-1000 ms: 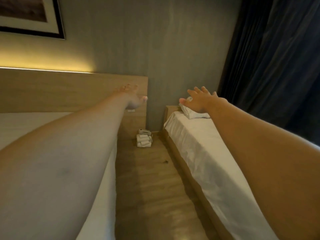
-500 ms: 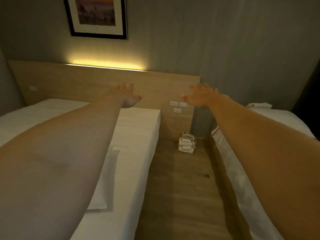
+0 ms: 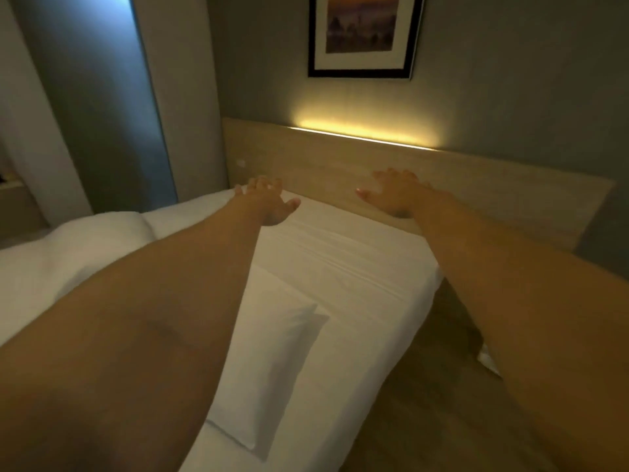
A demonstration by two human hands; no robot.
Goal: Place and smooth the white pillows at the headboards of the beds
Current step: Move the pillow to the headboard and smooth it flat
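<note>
A white pillow (image 3: 272,356) lies flat on the white bed (image 3: 357,267), partly hidden under my left forearm. Both my arms stretch out over the bed toward the wooden headboard (image 3: 326,158). My left hand (image 3: 269,202) hovers with fingers spread near the bed's far left corner and holds nothing. My right hand (image 3: 394,192) is also spread and empty, close in front of the headboard. A puffy white bundle of bedding (image 3: 68,253) lies on the bed's left side.
A lit strip (image 3: 364,136) glows along the headboard top under a framed picture (image 3: 362,35). The wooden floor (image 3: 425,420) runs along the bed's right side, with a white corner of the second bed (image 3: 488,364) showing beside my right arm. A wall column (image 3: 112,97) stands at left.
My view has swung left, from the second bed and the aisle to the first bed. Both open arms moved with it and now reach over this bed's head end.
</note>
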